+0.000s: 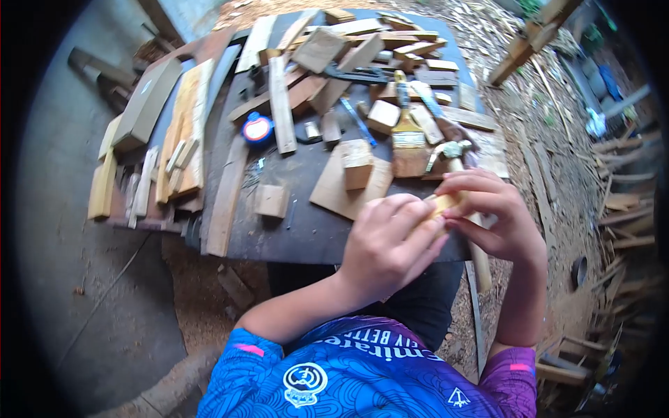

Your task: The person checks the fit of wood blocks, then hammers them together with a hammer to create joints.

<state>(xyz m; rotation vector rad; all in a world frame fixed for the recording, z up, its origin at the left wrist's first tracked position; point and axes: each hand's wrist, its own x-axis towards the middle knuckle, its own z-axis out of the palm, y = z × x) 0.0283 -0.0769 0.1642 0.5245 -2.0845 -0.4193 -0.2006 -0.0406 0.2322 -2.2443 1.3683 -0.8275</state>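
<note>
Left hand point(390, 244): fingers curled and pressed together over the near end of a small pale wooden piece point(440, 204), covering most of it. Right hand point(498, 219): thumb and fingertips pinched on the far end of the same piece. Neither hand is spread.

Position of the piece: directly between my two hands, touching both, held above the near edge of the dark flat tabletop point(306, 230). Its long axis runs across me from the left hand to the right, rising slightly toward the right. Only a short stretch shows between the fingers, so I cannot tell its full shape. Neither hand is nearer, as both grip it.

Surroundings: a wooden-handled hammer with a metal head point(454, 149) lies just beyond and under my right hand, its handle pointing back toward me. A flat paintbrush with a blue and yellow handle point(408, 139) lies beyond both hands, beside the hammer head. A pale squared wood block point(357, 164) stands on a thin board beyond my left hand. A round blue and red tape measure point(258, 129) sits well off to the left.

Writing: my blue and purple patterned jersey point(362, 376) shows "Emirates" with "Fly Better" partly legible, inverted in view, above a round crest. The tape measure label is unreadable.
</note>
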